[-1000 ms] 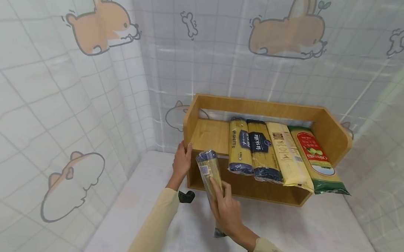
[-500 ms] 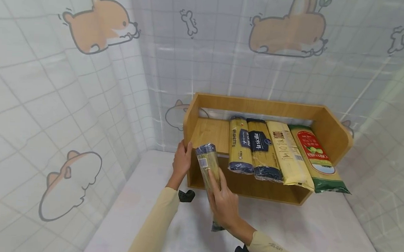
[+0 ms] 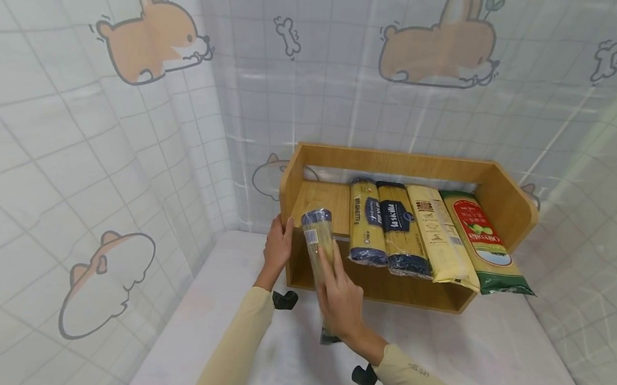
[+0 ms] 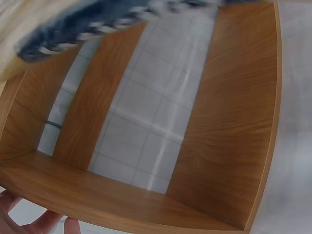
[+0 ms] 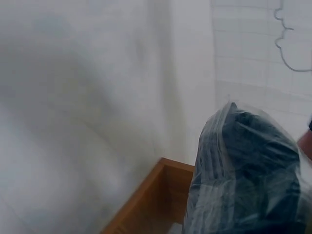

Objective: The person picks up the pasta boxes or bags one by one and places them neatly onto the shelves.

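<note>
My right hand [image 3: 341,304] grips a clear-wrapped spaghetti pack [image 3: 317,229] with a dark blue band. The pack tilts, its upper end overlapping the front left of the wooden shelf [image 3: 318,207] in the head view. Its dark, crinkled end [image 5: 258,170] is large in the right wrist view. My left hand [image 3: 277,247] holds the shelf's left side panel; some of its fingers [image 4: 44,222] show at the panel in the left wrist view. On the shelf lie a blue-banded spaghetti pack [image 3: 366,223], a la sicilia pack [image 3: 401,230], a cream pack [image 3: 439,237] and a green Olivoilà pack [image 3: 482,238].
Beneath the packs is a lower compartment [image 3: 397,289], partly hidden. The shelf stands on a pale surface [image 3: 410,354], against a curtain [image 3: 331,114] with a grid and cartoon dogs. A tall wooden side wall [image 3: 507,211] bounds the shelf on the right.
My right hand has moved the spaghetti pack up and slightly forward, so its upper end reaches further over the shelf's front edge. My left hand has stayed at the side panel.
</note>
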Demonstrator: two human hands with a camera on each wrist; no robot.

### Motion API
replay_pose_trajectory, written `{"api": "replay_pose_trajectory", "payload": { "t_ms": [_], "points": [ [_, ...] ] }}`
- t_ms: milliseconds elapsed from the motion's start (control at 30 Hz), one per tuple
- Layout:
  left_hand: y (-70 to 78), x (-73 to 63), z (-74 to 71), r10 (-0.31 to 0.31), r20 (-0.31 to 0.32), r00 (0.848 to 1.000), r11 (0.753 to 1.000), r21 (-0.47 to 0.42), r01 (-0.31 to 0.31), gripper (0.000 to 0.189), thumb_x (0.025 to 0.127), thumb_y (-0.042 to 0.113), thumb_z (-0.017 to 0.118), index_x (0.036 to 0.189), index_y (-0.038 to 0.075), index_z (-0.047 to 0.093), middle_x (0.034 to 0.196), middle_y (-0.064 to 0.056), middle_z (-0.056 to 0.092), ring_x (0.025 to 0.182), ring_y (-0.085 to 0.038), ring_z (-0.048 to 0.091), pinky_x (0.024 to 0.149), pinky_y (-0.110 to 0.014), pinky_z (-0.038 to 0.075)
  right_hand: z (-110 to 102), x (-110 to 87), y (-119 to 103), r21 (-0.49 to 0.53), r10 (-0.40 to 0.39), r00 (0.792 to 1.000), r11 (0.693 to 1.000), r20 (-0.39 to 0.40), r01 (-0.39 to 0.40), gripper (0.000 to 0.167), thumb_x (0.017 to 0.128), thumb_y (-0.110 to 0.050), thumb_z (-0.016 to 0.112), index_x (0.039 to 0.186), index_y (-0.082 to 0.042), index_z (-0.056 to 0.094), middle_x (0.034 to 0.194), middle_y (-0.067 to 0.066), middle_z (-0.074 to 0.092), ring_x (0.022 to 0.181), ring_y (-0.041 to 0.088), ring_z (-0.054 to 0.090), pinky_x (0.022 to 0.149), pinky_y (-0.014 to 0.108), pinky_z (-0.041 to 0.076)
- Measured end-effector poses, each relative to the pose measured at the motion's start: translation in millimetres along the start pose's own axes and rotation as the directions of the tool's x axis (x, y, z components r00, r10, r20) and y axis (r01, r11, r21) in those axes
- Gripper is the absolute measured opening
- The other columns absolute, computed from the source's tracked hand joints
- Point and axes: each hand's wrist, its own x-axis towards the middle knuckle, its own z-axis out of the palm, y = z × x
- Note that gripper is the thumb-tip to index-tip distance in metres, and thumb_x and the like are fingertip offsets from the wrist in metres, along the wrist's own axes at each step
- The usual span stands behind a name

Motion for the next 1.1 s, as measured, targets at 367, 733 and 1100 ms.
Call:
{"api": "replay_pose_trajectory", "payload": {
  "t_ms": [367, 733, 1100],
  "points": [
    [-2.5, 1.1, -0.8, -0.022, 0.005, 1.0, 1.0, -0.001, 0.022, 0.058, 0.109, 0.045, 0.036, 0.15, 0.005, 0.044, 0.138, -0.02, 0.059, 0.125, -0.042, 0.062, 0.1, -0.065, 0.049, -4, 35.3, -6, -0.006, 0.103, 0.994, 0.995, 0.039, -0.103, 0.069, 0.094, -0.012, 0.07, 0.157, -0.014, 0.043, 0.166, 0.021, 0.035, 0.053, 0.007, 0.042, 0.046, 0.014, 0.027],
    [-1.0, 1.0, -0.7, 0.002, 0.01, 1.0, 1.0, 0.001, -0.002, 0.057, 0.109, 0.043, 0.036, 0.15, 0.003, 0.045, 0.137, -0.022, 0.059, 0.126, -0.044, 0.061, 0.1, -0.066, 0.049, -15, 66.6, -17, -0.066, 0.131, 0.973, 0.991, 0.189, -0.12, 0.07, 0.093, -0.011, 0.071, 0.157, -0.007, 0.041, 0.17, 0.014, 0.028, 0.06, 0.011, 0.05, 0.047, 0.018, 0.031],
    [1.0, -0.5, -3.0, -0.021, 0.033, 0.999, 1.0, -0.022, 0.022, 0.059, 0.11, 0.045, 0.035, 0.154, 0.006, 0.04, 0.144, -0.021, 0.055, 0.133, -0.043, 0.057, 0.106, -0.065, 0.046, -27, 86.8, -23, -0.203, 0.105, 0.949, 0.978, 0.298, -0.044, 0.059, 0.095, -0.019, 0.073, 0.147, -0.003, 0.052, 0.161, 0.024, 0.04, 0.053, 0.015, 0.05, 0.04, 0.023, 0.029]
  ]
}}
